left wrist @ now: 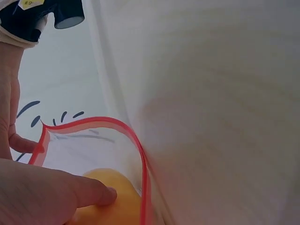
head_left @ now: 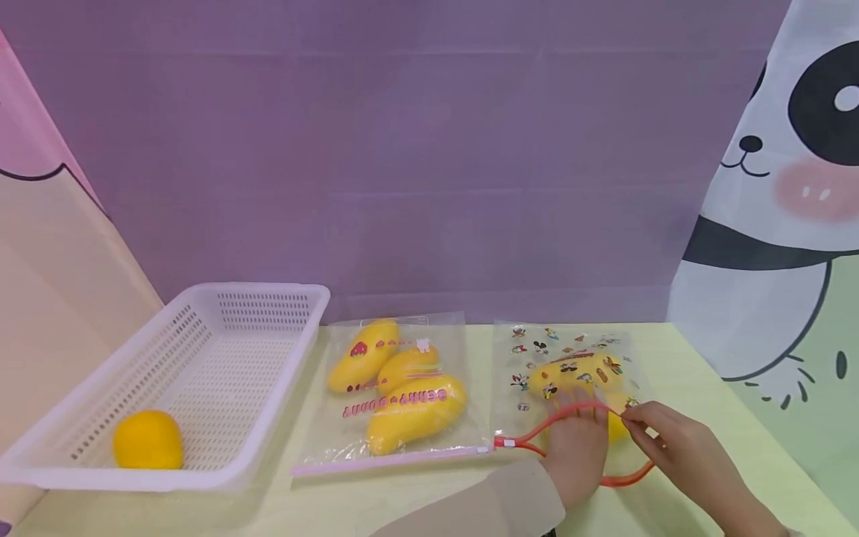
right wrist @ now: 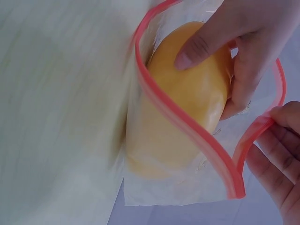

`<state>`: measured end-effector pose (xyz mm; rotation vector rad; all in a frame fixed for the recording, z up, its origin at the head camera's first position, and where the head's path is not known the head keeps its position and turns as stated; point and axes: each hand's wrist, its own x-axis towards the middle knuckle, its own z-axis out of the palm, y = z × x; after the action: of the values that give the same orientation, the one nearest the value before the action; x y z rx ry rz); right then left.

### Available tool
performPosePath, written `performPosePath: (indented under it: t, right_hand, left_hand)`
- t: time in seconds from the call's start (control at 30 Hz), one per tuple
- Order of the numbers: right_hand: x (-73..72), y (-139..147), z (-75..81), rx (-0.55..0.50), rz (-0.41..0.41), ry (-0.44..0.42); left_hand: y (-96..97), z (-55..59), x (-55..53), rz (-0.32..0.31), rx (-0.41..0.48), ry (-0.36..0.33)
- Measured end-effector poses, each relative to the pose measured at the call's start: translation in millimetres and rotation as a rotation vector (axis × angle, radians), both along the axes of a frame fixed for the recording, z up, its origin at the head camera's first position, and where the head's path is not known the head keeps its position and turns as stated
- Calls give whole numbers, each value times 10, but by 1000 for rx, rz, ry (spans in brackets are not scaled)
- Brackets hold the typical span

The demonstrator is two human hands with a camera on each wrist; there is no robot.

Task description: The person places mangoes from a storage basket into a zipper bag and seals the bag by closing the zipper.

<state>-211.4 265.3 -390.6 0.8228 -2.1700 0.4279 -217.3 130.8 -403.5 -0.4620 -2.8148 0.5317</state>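
A clear zip bag (head_left: 511,377) with cartoon prints and a red zip edge (right wrist: 185,123) lies at the right of the table, its mouth spread wide. Inside it, my left hand (head_left: 579,447) holds a yellow mango (right wrist: 187,89), thumb on one side and fingers on the other. Another mango (head_left: 567,373) lies deeper in the bag, partly covered by the prints. My right hand (head_left: 694,447) pinches the red edge at the bag's right corner, thumb against fingers. In the left wrist view, the left thumb (left wrist: 96,192) presses the mango's end.
Left of this bag lies a second clear zip bag (head_left: 322,440) with a pink edge, holding several mangoes (head_left: 416,414). A white perforated basket (head_left: 285,403) stands farther left with one mango (head_left: 148,440) at its near end. A purple backdrop (head_left: 429,164) rises behind the table.
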Motion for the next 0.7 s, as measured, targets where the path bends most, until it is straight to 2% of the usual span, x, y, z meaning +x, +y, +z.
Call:
performPosePath:
  t: [0.17,0.43,0.7]
  right_hand:
    - [-9,3,-3,-6,17,16]
    - [-8,-8,-14,5,12,18]
    - [-11,-17,-6,14,13,19]
  left_hand:
    - [8,9,-34,25,-5,13]
    - [-20,29,-79,14,33,11]
    - [-30,37,-122,24,2,5]
